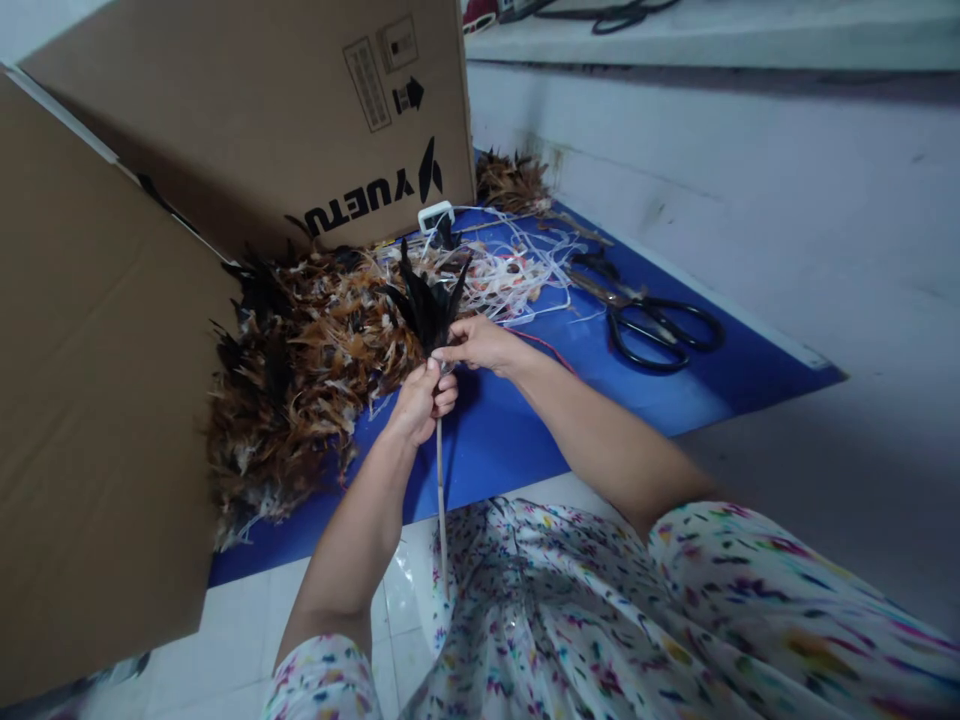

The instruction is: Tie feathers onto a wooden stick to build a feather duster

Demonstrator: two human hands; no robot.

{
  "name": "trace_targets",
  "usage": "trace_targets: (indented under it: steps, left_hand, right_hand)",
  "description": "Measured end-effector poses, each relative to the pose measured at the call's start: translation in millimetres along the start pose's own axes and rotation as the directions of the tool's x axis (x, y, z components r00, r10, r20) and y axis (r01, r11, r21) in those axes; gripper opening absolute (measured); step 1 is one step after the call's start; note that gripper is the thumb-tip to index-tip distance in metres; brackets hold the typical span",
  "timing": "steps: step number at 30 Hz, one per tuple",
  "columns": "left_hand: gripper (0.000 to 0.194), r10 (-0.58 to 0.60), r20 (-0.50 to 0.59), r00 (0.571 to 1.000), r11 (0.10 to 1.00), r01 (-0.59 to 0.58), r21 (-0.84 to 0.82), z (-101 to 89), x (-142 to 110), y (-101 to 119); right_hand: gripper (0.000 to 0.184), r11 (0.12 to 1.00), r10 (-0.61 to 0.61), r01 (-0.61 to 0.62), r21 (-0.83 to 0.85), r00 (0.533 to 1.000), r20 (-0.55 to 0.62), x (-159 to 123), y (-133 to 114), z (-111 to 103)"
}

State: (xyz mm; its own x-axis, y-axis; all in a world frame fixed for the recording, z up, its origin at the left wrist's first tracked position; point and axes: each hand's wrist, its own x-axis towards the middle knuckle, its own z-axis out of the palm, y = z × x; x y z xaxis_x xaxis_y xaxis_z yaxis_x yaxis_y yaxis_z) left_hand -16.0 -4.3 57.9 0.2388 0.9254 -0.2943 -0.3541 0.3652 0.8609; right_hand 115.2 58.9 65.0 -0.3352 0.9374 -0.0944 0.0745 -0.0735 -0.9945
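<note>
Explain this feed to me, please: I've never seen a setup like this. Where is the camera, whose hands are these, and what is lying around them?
There is no machine here. The single picture comes from a camera worn on a person's head, looking forward and down at their own bare hands.

The left hand grips a thin stick near its top. The right hand pinches the base of a bunch of dark feathers at the stick's upper end.

They work over a blue mat on a tiled floor. On the mat lie a pile of brown feathers, a tangle of white strips and black scissors. An open cardboard box stands at the left.
</note>
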Motion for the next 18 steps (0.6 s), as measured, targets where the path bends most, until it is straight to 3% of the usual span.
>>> trace_targets:
  steps: [6, 12, 15, 18]
  left_hand:
    - [0.047, 0.06, 0.003, 0.998, 0.998, -0.06, 0.012, -3.3, 0, 0]
    - [0.05, 0.098, 0.009, 0.995, 0.994, -0.098, 0.039, -4.1, 0, 1]
    - [0.05, 0.082, 0.023, 0.996, 0.994, -0.084, 0.075, -2.2, -1, -1]
    - [0.051, 0.074, 0.033, 0.997, 0.992, -0.077, 0.097, 0.0, -1, -4]
  right_hand:
    - [0.043, 0.999, -0.042, 0.042, 0.01, 0.999, -0.022, 2, 2, 0]
    - [0.047, 0.986, -0.105, 0.1, -0.13, 0.994, -0.028, 4, 8, 0]
    - [0.047, 0.994, -0.091, 0.093, -0.057, 0.995, 0.034, 6, 13, 5]
    - [0.044, 0.996, -0.088, 0.088, 0.0, 0.996, 0.007, 5, 15, 11]
